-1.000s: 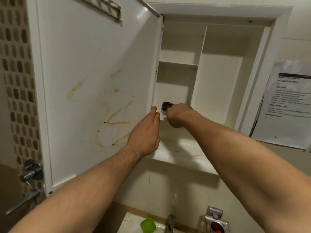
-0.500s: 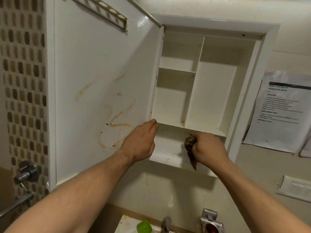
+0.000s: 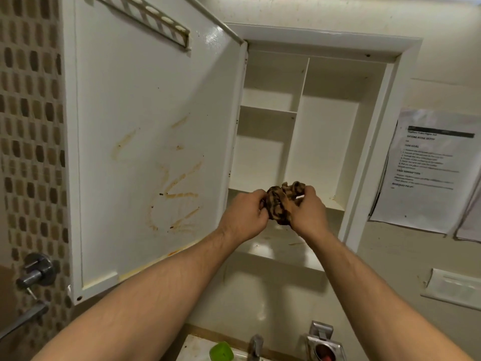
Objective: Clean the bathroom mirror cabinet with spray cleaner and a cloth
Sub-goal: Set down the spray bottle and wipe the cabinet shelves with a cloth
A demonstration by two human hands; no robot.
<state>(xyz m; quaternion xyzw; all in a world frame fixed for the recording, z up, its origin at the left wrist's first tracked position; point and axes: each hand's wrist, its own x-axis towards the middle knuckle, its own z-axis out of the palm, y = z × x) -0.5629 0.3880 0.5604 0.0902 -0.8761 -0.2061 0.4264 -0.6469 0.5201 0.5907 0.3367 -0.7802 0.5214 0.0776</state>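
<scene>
Cloth (image 3: 282, 201), bunched, pinched from both sides by left hand (image 3: 244, 214) and right hand (image 3: 308, 212), just in front of the cabinet (image 3: 325, 131) bottom shelf; likely being refolded for a cleaner face. Left of that, open door (image 3: 145, 105), brown-streaked, unwiped.

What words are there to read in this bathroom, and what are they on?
"TASK GOAL": a faint heading on the paper sheet at the right.
The sheet's other lines: too small and blurred to read.
No words on the cabinet door or the cloth; the door has only brown smears.
</scene>
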